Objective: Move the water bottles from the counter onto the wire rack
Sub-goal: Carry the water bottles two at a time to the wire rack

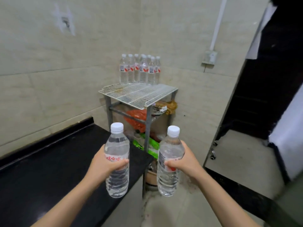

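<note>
My left hand (102, 164) grips a clear water bottle (116, 145) with a white cap, held upright in the air over the end of the black counter (49, 164). A second, matching bottle (169, 179) stands upright in the grip of my right hand (185, 161), over the floor. Ahead in the corner stands the white wire rack (139, 94). Several water bottles (140, 70) are grouped at the back of its top shelf. The front part of that shelf is bare wire.
Under the rack's top shelf lie red and green bags (136, 119) and other clutter. A tiled wall runs behind the counter. A socket box (209, 57) hangs on the right wall. A dark doorway (262, 89) opens to the right.
</note>
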Tool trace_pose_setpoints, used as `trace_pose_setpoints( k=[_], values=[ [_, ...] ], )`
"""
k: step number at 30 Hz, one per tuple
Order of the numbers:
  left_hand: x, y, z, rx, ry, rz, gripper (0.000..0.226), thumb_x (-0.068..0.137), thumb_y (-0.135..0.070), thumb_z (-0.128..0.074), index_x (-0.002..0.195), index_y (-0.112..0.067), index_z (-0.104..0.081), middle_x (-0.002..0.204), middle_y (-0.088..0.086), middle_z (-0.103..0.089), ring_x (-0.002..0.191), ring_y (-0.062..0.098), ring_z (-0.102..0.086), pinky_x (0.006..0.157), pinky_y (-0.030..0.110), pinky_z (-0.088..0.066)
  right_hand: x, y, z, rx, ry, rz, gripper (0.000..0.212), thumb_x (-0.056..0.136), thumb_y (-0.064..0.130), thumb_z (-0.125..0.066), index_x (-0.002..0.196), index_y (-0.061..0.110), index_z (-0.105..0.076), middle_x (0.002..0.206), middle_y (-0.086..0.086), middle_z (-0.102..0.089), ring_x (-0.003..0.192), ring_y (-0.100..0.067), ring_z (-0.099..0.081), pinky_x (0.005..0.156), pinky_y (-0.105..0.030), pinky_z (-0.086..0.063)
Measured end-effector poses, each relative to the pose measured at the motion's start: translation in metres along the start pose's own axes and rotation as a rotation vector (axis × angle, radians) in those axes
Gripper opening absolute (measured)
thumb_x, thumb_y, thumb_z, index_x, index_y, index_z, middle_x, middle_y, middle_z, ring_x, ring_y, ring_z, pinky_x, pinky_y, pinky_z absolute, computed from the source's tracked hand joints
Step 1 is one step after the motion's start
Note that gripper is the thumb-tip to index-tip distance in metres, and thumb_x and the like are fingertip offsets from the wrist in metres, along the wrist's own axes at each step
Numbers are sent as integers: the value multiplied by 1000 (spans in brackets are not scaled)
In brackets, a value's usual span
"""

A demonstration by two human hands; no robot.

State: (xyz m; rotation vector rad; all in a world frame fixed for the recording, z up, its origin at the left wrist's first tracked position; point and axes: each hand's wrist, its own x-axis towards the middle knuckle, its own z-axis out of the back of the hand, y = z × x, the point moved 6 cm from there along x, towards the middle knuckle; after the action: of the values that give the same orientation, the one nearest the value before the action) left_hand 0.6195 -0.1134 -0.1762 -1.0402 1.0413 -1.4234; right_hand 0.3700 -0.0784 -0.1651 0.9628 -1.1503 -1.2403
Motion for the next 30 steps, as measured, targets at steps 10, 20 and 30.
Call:
trace_pose_setpoints(
  k=[10, 20, 30],
  values=[
    [157, -107, -26, -101, 29, -268, 61, 34, -44, -75, 93, -31, -65, 87, -16, -74, 79, -3, -68, 70, 20, -49, 154, 67, 82, -55, -85, 122, 87, 32, 31, -74, 115, 19, -50, 99, 4, -66, 79, 1, -65, 63, -12, -51],
    [318, -117, -9, -164, -250, -341, 77, 36, -46, -77, 107, -17, -65, 100, 2, -72, 92, 20, -68, 87, 42, -53, 325, 82, 112, 22, -204, 226, 58, 40, 18, -73, 94, 24, -53, 88, 3, -66, 68, 3, -66, 58, -13, -51],
    [401, -107, -8, -101, -532, -300, 50, 37, -44, -76, 84, -29, -66, 74, -24, -72, 70, 1, -67, 74, 31, -53, 494, 59, 102, 14, -83, 220, 64, 63, 6, -78, 119, 16, -48, 107, -3, -65, 97, -18, -63, 83, -33, -52]
  ],
)
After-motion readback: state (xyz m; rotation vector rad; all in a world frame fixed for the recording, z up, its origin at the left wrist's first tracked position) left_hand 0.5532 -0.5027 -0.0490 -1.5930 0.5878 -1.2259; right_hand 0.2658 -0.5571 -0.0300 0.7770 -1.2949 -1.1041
